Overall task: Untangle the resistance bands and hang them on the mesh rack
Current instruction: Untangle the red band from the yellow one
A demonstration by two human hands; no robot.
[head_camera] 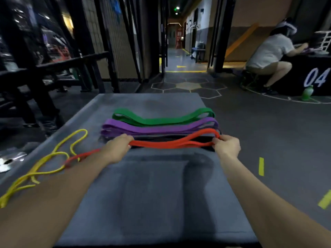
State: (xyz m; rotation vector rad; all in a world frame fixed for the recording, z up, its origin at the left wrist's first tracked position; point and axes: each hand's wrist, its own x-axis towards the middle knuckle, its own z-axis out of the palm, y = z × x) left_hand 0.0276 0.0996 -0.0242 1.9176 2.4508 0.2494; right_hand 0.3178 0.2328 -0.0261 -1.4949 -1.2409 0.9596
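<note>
on the far left of the grey mat (154, 194) the yellow band (44, 169) lies loose in a few open loops, untouched, its length running from the near left corner away toward the middle. just right of it a red tail (80, 156) trails out from under my left forearm.

my left hand (116, 149) is closed round one end of the red band (172, 143), fingers curled over it. the band is doubled into several strands and stretches straight across to my right hand (226, 146), which pinches the other end the same way. so its long axis runs left to right, flat across the mat, one loop end bowing up slightly near my right hand.

beyond it, laid in the same direction, sit a black band (172, 137), mostly hidden, then the purple band (159, 128), then the green band (163, 119) farthest from me. all are folded and side by side.

i judge i'm at the sorting stage: the red one looks untangled and is being laid in the row. next i'd need to deal with the yellow one, then carry them to the mesh rack (114, 42), probably the dark grid panel up left. nothing hangs on it that i can make out.
</note>
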